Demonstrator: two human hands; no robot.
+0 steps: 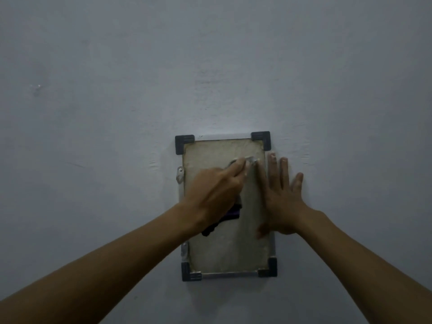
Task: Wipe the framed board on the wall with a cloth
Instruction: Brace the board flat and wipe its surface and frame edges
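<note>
Grey painted wall (117, 90), faintly scuffed, in dim light. The framed board (226, 249) hangs on it, upright, dull beige face, dark corner caps, metal clips on its left edge. My left hand (217, 195) presses a dark cloth (230, 212) against the board's upper middle, fingers curled round it. My right hand (284, 197) lies flat, fingers spread, across the board's right edge and the wall.
</note>
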